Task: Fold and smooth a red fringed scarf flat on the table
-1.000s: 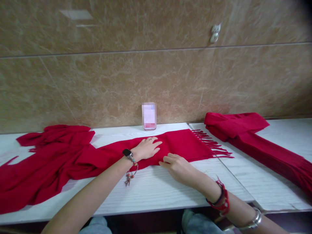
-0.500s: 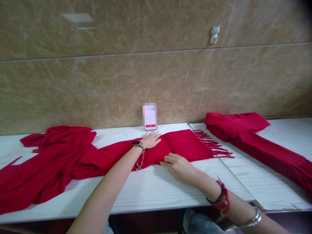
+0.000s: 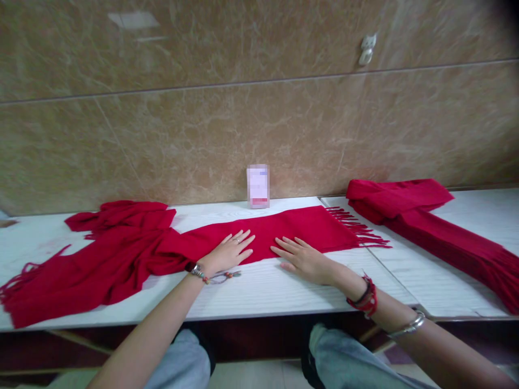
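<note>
Has drawn left hand (image 3: 227, 253) back from near the phone (image 3: 258, 186) and uncurled right hand (image 3: 306, 260) since half a second ago. Reaches forward with both arms (image 3: 156, 324) angled inward, spreading each grip, fanned flat, on the fringed red scarf (image 3: 292, 222), laid lengthwise across the white table (image 3: 251, 292). Perhaps rests right palm partly beyond the scarf; hard to judge.

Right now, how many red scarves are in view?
2: the long scarf, bunched at left and running across the middle; the folded scarf at right. More might be hidden underneath.
</note>
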`<state>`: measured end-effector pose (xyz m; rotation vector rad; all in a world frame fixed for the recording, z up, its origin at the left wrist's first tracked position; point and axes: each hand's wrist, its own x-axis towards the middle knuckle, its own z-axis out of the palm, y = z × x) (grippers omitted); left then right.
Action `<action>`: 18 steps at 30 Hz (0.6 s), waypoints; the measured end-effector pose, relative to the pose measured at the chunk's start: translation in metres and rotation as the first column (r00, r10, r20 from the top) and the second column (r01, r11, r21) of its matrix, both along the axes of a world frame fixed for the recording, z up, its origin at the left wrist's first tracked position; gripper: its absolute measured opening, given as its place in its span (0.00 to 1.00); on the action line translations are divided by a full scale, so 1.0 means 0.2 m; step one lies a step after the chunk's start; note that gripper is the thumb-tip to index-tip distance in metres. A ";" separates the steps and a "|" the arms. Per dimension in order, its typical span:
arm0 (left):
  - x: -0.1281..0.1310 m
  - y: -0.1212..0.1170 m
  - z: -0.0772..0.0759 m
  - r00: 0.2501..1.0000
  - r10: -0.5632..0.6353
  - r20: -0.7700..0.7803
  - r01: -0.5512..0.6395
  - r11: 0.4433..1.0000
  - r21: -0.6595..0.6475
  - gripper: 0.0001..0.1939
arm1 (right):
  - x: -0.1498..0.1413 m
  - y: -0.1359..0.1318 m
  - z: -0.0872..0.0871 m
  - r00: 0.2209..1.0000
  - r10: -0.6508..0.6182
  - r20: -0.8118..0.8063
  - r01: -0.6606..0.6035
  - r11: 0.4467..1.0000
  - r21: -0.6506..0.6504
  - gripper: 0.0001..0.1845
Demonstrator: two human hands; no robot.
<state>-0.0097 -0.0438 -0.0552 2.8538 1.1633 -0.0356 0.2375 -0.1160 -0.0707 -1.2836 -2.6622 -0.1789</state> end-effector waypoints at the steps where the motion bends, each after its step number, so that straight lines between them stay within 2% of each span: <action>1: -0.01 0.00 0.00 1.000 -0.006 -0.002 0.006 1.000 0.009 0.24 | 0.00 0.00 0.00 1.000 0.002 0.007 -0.002 1.000 -0.008 0.25; 4: -0.01 -0.01 0.02 1.000 -0.032 0.000 0.031 0.999 0.022 0.25 | -0.01 0.00 0.03 1.000 -0.002 0.007 0.003 1.000 -0.021 0.24; 7: -0.02 -0.05 0.08 0.995 -0.091 0.033 0.088 0.993 0.075 0.27 | -0.04 0.01 0.07 0.999 -0.027 -0.031 0.027 1.000 0.007 0.22; 12: -0.05 -0.12 0.17 0.990 -0.138 0.037 0.132 0.982 0.138 0.25 | -0.18 0.03 0.14 0.997 -0.001 -0.083 0.002 1.000 0.013 0.20; 15: -0.09 -0.12 0.19 0.992 -0.126 -0.019 0.127 0.979 0.162 0.27 | -0.28 0.04 0.15 0.999 -0.031 -0.037 0.031 0.999 -0.011 0.17; 18: -0.12 -0.11 0.18 0.992 -0.117 -0.038 0.122 0.967 0.222 0.20 | -0.36 0.06 0.15 0.998 -0.060 0.013 0.060 0.998 0.001 0.16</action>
